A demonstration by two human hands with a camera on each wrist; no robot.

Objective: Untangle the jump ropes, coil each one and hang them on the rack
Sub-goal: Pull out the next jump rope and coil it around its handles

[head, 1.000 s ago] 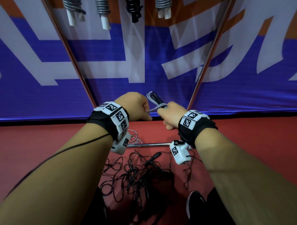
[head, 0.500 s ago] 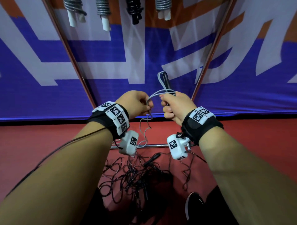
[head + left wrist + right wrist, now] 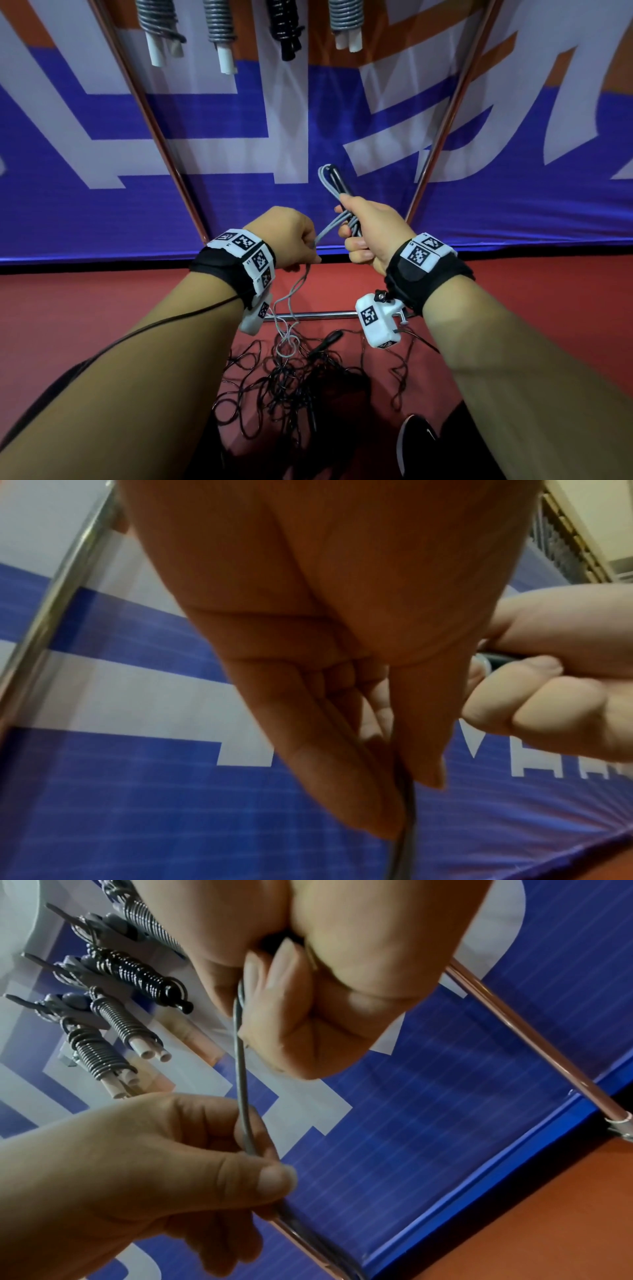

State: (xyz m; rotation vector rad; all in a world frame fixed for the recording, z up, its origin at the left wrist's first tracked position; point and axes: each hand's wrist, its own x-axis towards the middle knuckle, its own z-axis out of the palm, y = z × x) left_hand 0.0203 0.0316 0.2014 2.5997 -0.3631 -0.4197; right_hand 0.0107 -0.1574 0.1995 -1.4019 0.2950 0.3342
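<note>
My right hand [image 3: 363, 233] grips the black handles and a folded loop of the grey jump rope [image 3: 330, 183], which sticks up above the fist. The grey cord [image 3: 241, 1069] runs taut from that fist to my left hand [image 3: 291, 240], which pinches it between thumb and fingers [image 3: 270, 1175]. Below my left hand the cord [image 3: 291, 301] trails down to the floor. A tangle of black jump ropes [image 3: 291, 387] lies on the red floor between my arms. Several coiled ropes [image 3: 219, 20] hang from the rack at the top.
Two slanted metal rack poles [image 3: 164, 144] [image 3: 442, 137] stand before a blue and white banner [image 3: 85, 205]. A horizontal base bar [image 3: 322, 313] lies on the red floor. My black shoe [image 3: 414, 442] is at the lower right.
My right hand has risen and moved right with the handles and loop. The left hand has slid along the cord, which now stretches taut between the hands.
</note>
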